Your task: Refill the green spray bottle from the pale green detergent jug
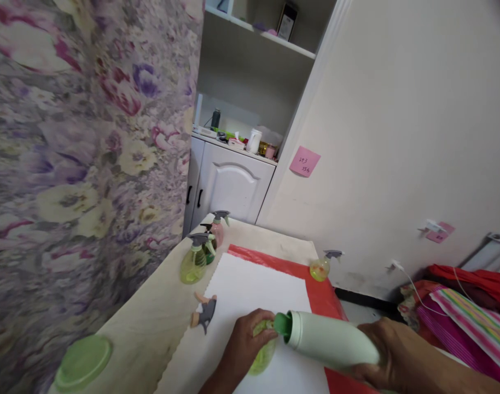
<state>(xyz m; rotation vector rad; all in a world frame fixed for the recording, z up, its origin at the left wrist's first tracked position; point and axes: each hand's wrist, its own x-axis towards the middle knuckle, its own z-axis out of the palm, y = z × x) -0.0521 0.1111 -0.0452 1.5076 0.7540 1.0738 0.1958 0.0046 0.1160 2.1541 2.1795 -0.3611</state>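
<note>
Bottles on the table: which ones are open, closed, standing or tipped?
Pale green bottle: tipped, cap off, held by right hand.
Small yellow-green bottle: top off, gripped by left hand.
Loose sprayer: lying flat.
Green sprayer bottle: upright, capped.
Pink sprayer bottle: upright, capped.
Round lid: lying flat.

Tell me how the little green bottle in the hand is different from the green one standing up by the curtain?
The held green bottle has no sprayer top; the standing green bottle wears a grey trigger sprayer. The held one is gripped by the left hand and meets the tilted pale green bottle's spout, held by the right hand; the standing one sits untouched on the table. Both are see-through yellow-green.
</note>
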